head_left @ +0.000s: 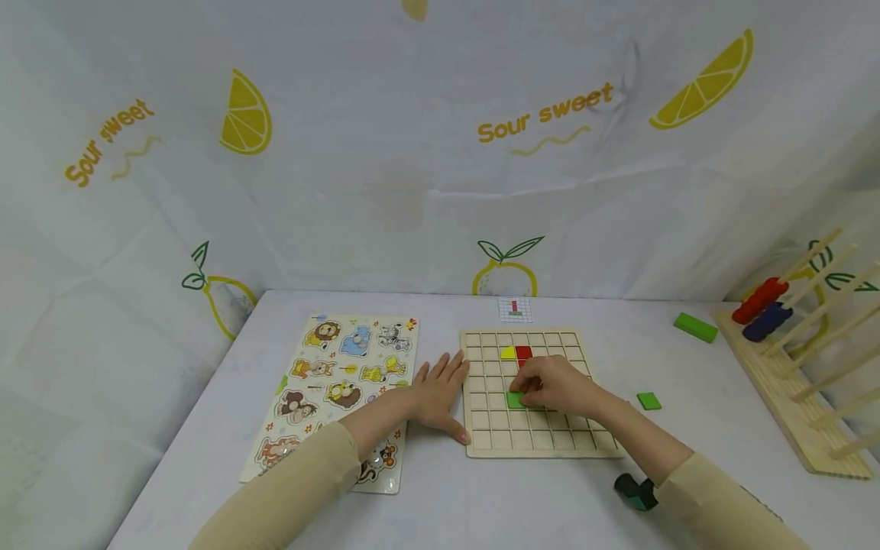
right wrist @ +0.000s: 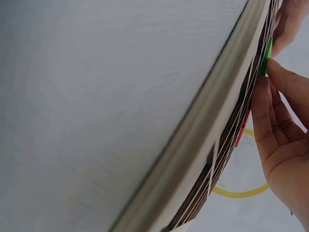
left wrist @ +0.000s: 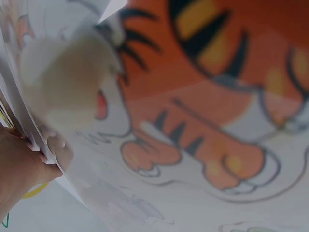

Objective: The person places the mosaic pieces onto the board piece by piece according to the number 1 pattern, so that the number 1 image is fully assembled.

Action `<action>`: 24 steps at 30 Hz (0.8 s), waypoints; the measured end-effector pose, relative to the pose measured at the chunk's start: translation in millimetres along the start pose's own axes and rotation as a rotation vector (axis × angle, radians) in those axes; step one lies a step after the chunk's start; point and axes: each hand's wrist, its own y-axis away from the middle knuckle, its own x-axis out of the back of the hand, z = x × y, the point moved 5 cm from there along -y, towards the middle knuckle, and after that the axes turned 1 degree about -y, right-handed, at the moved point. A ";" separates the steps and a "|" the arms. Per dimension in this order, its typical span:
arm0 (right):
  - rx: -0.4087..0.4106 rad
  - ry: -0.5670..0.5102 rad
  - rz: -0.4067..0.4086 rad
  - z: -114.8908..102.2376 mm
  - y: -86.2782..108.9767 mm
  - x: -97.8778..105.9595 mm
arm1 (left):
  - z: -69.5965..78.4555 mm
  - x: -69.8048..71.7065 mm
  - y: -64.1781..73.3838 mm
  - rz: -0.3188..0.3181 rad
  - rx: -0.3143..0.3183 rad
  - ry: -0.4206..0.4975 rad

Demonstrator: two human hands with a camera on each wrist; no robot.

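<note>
My right hand point(head_left: 557, 384) is over the wooden grid board point(head_left: 486, 441), pinching a green tile point(head_left: 514, 400) at one of its cells. In the right wrist view the thumb and fingertips meet at this green tile point(right wrist: 266, 58), close against the board's surface. Just above the hand, a yellow piece point(head_left: 508, 353) and red tiles point(head_left: 524, 352) sit side by side in the grid; the hand partly covers the red. My left hand point(head_left: 438, 395) lies with fingers spread at the board's left edge, its fingertips touching the rim.
Left lies an animal peg puzzle point(head_left: 388, 480), beneath my left forearm. A small pattern card point(head_left: 515, 309) is behind the board. To the right are a loose green tile point(head_left: 648, 401), a green block point(head_left: 696, 327), dark green pieces point(head_left: 635, 493) and a wooden peg rack point(head_left: 791, 405).
</note>
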 end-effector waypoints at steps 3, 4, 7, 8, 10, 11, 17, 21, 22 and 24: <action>-0.005 0.010 0.000 -0.1 -0.2 0.0 | -0.6 -0.2 -0.5 -0.001 -0.002 0.001; -0.005 0.014 0.001 -0.2 -0.3 0.1 | -0.7 -0.1 -0.6 -0.001 -0.004 0.002; -0.003 0.027 0.006 -0.3 -0.4 0.0 | -0.7 0.4 -0.4 -0.002 -0.006 0.003; -0.002 0.029 0.006 -0.3 -0.4 0.0 | -0.6 0.5 -0.3 -0.001 -0.007 0.003; 0.001 0.027 0.007 -0.2 -0.5 -0.1 | -0.4 0.6 -0.2 -0.001 -0.006 0.002; 0.004 0.026 0.006 -0.1 -0.7 -0.2 | -0.3 0.7 -0.1 -0.001 -0.005 0.002; 0.046 0.032 0.032 0.4 -0.7 5.8 | -0.1 0.3 -0.1 -0.004 -0.003 0.005; 0.051 0.030 0.061 4.8 2.2 15.3 | -0.3 0.1 -0.1 -0.004 -0.005 0.006; 0.045 0.026 0.066 6.4 3.5 18.2 | -0.4 0.1 -0.1 -0.003 -0.005 0.005; 0.038 0.029 0.076 9.4 5.8 23.7 | -0.7 -0.1 -0.2 -0.005 -0.006 0.005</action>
